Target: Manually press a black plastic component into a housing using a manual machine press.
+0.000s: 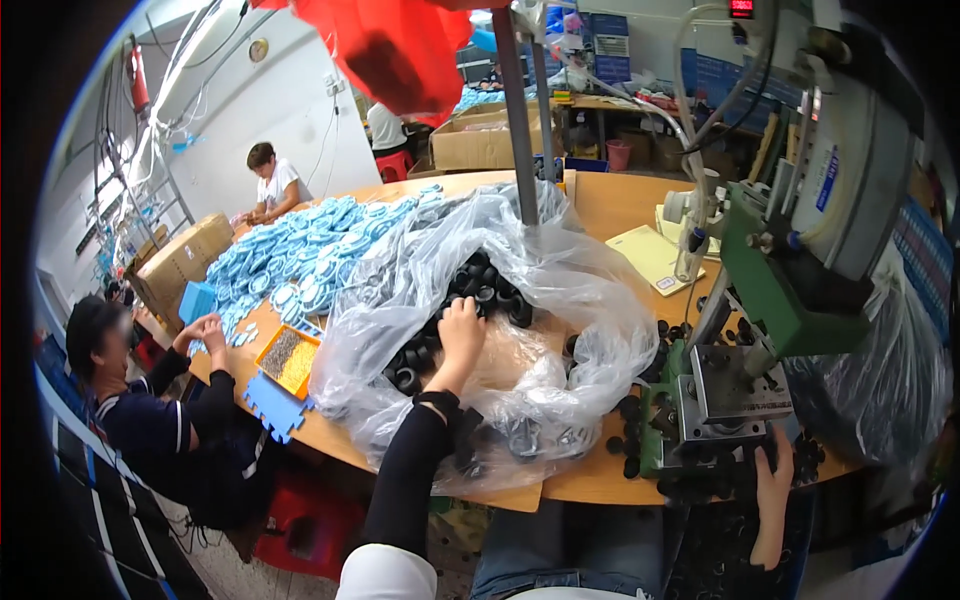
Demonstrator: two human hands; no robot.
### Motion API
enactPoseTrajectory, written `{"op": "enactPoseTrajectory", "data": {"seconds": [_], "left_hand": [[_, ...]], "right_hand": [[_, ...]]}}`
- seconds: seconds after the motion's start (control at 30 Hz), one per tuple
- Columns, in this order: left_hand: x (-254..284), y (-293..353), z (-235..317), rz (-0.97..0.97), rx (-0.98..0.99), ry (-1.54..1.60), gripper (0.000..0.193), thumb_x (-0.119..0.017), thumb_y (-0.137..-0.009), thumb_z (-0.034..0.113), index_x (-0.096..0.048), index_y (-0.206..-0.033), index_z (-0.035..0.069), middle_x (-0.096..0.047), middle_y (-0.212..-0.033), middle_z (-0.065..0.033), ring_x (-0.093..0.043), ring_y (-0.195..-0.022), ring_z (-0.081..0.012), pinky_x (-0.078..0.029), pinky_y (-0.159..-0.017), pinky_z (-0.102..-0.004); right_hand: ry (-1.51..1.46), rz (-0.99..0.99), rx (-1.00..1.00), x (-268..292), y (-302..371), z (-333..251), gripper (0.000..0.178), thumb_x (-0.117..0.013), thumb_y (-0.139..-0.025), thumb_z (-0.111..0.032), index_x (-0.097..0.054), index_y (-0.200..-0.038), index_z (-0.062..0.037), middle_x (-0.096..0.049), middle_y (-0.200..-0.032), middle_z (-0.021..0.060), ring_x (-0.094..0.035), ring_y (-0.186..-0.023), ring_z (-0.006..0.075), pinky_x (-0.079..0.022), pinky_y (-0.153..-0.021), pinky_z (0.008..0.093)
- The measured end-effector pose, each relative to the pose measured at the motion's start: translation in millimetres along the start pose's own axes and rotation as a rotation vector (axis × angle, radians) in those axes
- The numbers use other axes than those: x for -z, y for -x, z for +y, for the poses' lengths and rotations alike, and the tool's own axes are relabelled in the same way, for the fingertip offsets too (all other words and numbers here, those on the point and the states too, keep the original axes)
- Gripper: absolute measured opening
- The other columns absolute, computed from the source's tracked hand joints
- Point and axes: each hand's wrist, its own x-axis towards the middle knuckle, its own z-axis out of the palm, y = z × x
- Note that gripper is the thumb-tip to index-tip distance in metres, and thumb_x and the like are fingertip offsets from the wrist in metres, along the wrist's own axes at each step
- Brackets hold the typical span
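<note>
My left hand (463, 335) reaches into a clear plastic bag (350, 330) on the table. Its fingers curl down onto a heap of small black cup-shaped parts (408, 380), closed on one of them as far as I can see. At the right, my right hand (776, 472) is by the front of a green press (660, 430), just below its metal block (735, 385). Thumb and fingers there close around something small and dark, whose shape I cannot make out. More black parts lie about the foot of the press.
Light-blue flat pieces (320, 250) are heaped at the left, beside an orange tray (290, 362) of small parts and a blue mat (272, 405). A person (150, 420) sits there; another person (275, 185) works farther back. A metal post (516, 120) rises behind the bag. Yellow paper (645, 258) lies right.
</note>
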Motion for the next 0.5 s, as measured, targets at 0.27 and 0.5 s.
{"op": "enactPoseTrajectory", "data": {"seconds": [0.27,0.5], "left_hand": [[-43,-20,-59,-0.104,-0.193,-0.133,0.047,-0.071,-0.063,0.012,-0.058,-0.108,0.010,-0.051,-0.095,-0.0137,-0.054,-0.088,-0.0335,-0.047,-0.073,-0.0421],[19,-6,12,-0.151,0.110,1.058,0.049,-0.075,-0.074,0.013,-0.052,-0.117,0.005,-0.060,-0.099,-0.0101,-0.060,-0.081,-0.0166,-0.048,-0.068,-0.0267]], "right_hand": [[-0.265,0.002,0.156,-38,-18,-94,0.048,-0.067,-0.077,-0.007,-0.048,-0.121,0.0028,-0.054,-0.117,0.0123,-0.051,-0.105,0.0207,-0.038,-0.090,0.0326],[-0.413,0.170,0.062,-62,-33,-82,0.031,-0.069,-0.076,-0.006,-0.056,-0.104,-0.0014,-0.058,-0.091,0.0067,-0.055,-0.092,0.0208,-0.042,-0.078,0.0321]]}}
